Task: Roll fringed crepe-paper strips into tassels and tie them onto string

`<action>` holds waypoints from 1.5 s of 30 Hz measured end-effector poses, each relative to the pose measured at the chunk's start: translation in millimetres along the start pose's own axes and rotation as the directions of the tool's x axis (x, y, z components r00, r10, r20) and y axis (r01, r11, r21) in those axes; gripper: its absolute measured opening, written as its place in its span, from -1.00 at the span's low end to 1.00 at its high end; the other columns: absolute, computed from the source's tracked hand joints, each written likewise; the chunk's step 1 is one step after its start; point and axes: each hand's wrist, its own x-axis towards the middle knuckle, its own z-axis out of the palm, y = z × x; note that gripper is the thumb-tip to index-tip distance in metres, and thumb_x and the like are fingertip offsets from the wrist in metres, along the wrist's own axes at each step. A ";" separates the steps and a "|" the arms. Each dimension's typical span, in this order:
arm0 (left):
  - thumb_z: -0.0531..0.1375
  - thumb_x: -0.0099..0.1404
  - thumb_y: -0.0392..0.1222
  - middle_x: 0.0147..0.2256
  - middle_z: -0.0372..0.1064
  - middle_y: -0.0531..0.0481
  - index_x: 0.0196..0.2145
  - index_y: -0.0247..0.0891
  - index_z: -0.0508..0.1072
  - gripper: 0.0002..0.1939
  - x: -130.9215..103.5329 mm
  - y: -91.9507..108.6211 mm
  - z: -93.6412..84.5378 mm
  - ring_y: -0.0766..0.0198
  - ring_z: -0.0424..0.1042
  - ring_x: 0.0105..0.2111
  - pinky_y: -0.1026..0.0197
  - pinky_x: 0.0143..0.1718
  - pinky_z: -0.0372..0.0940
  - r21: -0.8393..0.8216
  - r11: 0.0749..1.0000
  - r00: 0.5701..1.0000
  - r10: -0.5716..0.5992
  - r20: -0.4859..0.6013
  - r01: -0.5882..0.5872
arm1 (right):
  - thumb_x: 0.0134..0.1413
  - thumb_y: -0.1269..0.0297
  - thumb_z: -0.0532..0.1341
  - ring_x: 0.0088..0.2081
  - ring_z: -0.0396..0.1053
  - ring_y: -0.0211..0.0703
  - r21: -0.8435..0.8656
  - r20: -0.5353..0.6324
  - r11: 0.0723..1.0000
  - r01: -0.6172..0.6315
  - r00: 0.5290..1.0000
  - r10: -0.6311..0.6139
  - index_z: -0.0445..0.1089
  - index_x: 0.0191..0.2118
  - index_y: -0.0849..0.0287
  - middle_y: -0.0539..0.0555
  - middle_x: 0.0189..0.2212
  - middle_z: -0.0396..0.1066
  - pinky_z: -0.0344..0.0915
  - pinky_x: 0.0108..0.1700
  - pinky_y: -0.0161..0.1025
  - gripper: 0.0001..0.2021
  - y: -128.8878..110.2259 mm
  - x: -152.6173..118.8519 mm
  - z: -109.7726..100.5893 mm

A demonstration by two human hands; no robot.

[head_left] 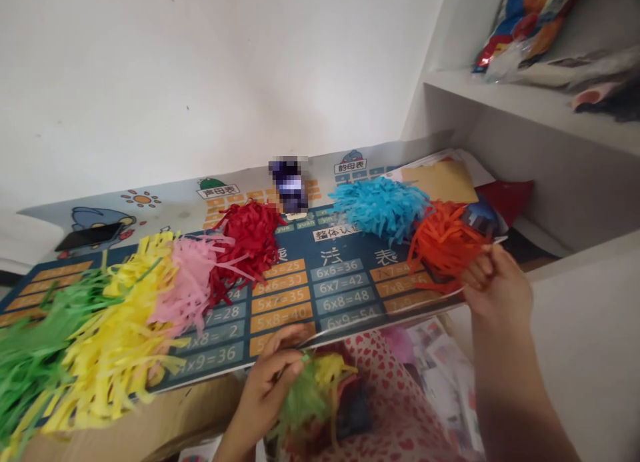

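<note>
My right hand (pixel 495 279) is closed in a pinch beside the orange paper pom-pom (pixel 445 242). A small white tip sticks out above its fingers. From there a thin pale cord (pixel 390 317) seems to run along the desk's front edge to my left hand (pixel 275 372), whose fingers are curled in a pinch on it. Right below the left fingers hangs a green and yellow fringed bundle (pixel 320 389), blurred, over my lap. On the desk lie blue (pixel 383 205), red (pixel 247 242), pink (pixel 190 282), yellow (pixel 120 335) and green (pixel 50 349) fringed pom-poms.
A printed mat (pixel 340 275) with multiplication tables covers the desk. A pixelated upright object (pixel 291 185) leans at the wall; a dark phone (pixel 93 237) lies far left. Papers (pixel 445 175) fill the back right corner, under a shelf (pixel 530 105) with packets.
</note>
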 end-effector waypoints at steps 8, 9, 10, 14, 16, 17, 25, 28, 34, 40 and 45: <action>0.41 0.01 0.06 -0.49 0.46 -0.02 -0.33 -0.30 0.60 -0.62 18.9 7.6 26.9 0.30 0.40 -0.52 0.25 -0.42 0.31 -0.614 0.747 0.908 -0.402 -0.114 0.254 | 0.07 0.11 0.27 -0.54 0.28 -0.30 -0.627 0.441 0.771 0.111 0.866 0.234 0.49 -0.43 0.17 -0.02 -0.56 0.39 0.18 -0.51 -0.36 -0.77 53.9 -83.3 38.7; 0.45 -0.06 0.04 -0.52 0.45 0.01 -0.35 -0.32 0.59 -0.59 22.4 8.4 32.1 0.33 0.38 -0.56 0.27 -0.46 0.30 -0.686 0.679 0.899 -0.430 -0.083 0.261 | 0.09 0.13 0.26 -0.49 0.34 -0.27 -0.637 0.497 0.752 0.169 0.835 0.234 0.51 -0.41 0.15 -0.01 -0.51 0.44 0.23 -0.45 -0.35 -0.79 57.7 -93.1 45.1; 0.48 -0.12 0.01 -0.54 0.44 0.03 -0.37 -0.32 0.57 -0.58 25.4 9.4 36.4 0.35 0.37 -0.58 0.28 -0.48 0.29 -0.735 0.628 0.896 -0.439 -0.065 0.255 | 0.10 0.15 0.26 -0.43 0.39 -0.25 -0.637 0.551 0.734 0.238 0.806 0.217 0.52 -0.39 0.14 0.00 -0.46 0.49 0.27 -0.39 -0.34 -0.81 60.5 -101.7 51.0; 0.51 -0.16 -0.07 -0.56 0.44 0.08 -0.46 -0.29 0.47 -0.62 31.2 12.6 45.5 0.39 0.36 -0.62 0.32 -0.53 0.29 -0.830 0.524 0.906 -0.420 -0.056 0.192 | 0.12 0.24 0.25 -0.45 0.42 -0.27 -0.555 0.732 0.661 0.505 0.675 0.099 0.53 -0.41 0.11 -0.03 -0.50 0.50 0.26 -0.37 -0.36 -0.85 66.8 -124.5 68.5; 0.51 -0.14 -0.09 -0.55 0.45 0.08 -0.48 -0.29 0.45 -0.63 31.3 12.6 47.3 0.40 0.37 -0.61 0.33 -0.51 0.31 -0.847 0.502 0.908 -0.415 -0.061 0.173 | 0.13 0.28 0.23 -0.52 0.37 -0.29 -0.515 0.772 0.589 0.622 0.636 0.004 0.50 -0.46 0.13 -0.04 -0.57 0.45 0.21 -0.43 -0.36 -0.82 69.7 -131.0 73.4; 0.50 -0.13 -0.09 -0.54 0.46 0.08 -0.49 -0.30 0.45 -0.64 31.1 12.4 48.0 0.40 0.38 -0.60 0.34 -0.51 0.31 -0.852 0.497 0.908 -0.414 -0.062 0.168 | 0.14 0.29 0.22 -0.54 0.36 -0.30 -0.500 0.783 0.547 0.672 0.620 -0.045 0.48 -0.48 0.14 -0.05 -0.59 0.43 0.18 -0.44 -0.36 -0.81 71.2 -133.4 75.1; 0.49 -0.10 -0.10 -0.55 0.46 0.08 -0.49 -0.30 0.43 -0.65 30.7 18.3 54.0 0.41 0.40 -0.58 0.38 -0.51 0.29 -0.845 0.516 0.905 -0.412 -0.102 0.139 | 0.17 0.29 0.18 -0.55 0.38 -0.30 -0.437 0.824 0.418 0.796 0.541 -0.171 0.44 -0.50 0.14 -0.04 -0.62 0.44 0.17 -0.44 -0.35 -0.77 79.4 -140.9 81.9; 0.48 -0.07 -0.12 -0.59 0.45 0.08 -0.49 -0.28 0.40 -0.66 31.0 20.8 56.5 0.40 0.40 -0.59 0.39 -0.50 0.29 -0.835 0.533 0.913 -0.395 -0.104 0.136 | 0.17 0.29 0.18 -0.56 0.37 -0.30 -0.439 0.829 0.424 0.792 0.539 -0.147 0.45 -0.52 0.14 -0.03 -0.64 0.43 0.16 -0.45 -0.35 -0.75 79.0 -144.3 82.2; 0.46 -0.03 -0.16 -0.54 0.49 0.10 -0.30 -0.21 0.51 -0.67 26.4 20.6 52.5 0.35 0.45 -0.54 0.35 -0.46 0.33 -0.744 0.664 0.926 -0.324 -0.192 0.078 | 0.09 0.30 0.21 -0.56 0.36 -0.31 -0.534 0.804 0.628 0.566 0.569 0.171 0.50 -0.51 0.13 -0.04 -0.61 0.46 0.18 -0.47 -0.39 -0.80 77.1 -140.9 78.0; 0.31 0.19 -0.15 -0.46 0.57 -0.01 -0.39 -0.20 0.63 -0.89 18.5 21.6 42.5 0.25 0.52 -0.45 0.28 -0.37 0.36 -0.286 0.958 0.962 -0.096 -0.254 0.020 | 0.02 0.26 0.26 -0.51 0.35 -0.29 -0.644 0.731 0.687 0.335 0.536 0.424 0.53 -0.29 0.14 -0.04 -0.53 0.44 0.23 -0.45 -0.39 -0.86 80.3 -133.6 70.1; 0.17 0.34 -0.18 -0.40 0.59 0.02 -0.29 -0.12 0.64 -0.80 10.5 31.0 41.5 0.25 0.55 -0.39 0.27 -0.31 0.34 0.150 0.980 0.978 0.149 -0.144 -0.127 | 0.22 0.21 0.15 -0.35 0.41 -0.23 -0.523 0.848 0.682 0.511 0.397 0.352 0.47 0.00 0.06 0.02 -0.35 0.48 0.29 -0.29 -0.32 -0.72 80.0 -139.8 58.1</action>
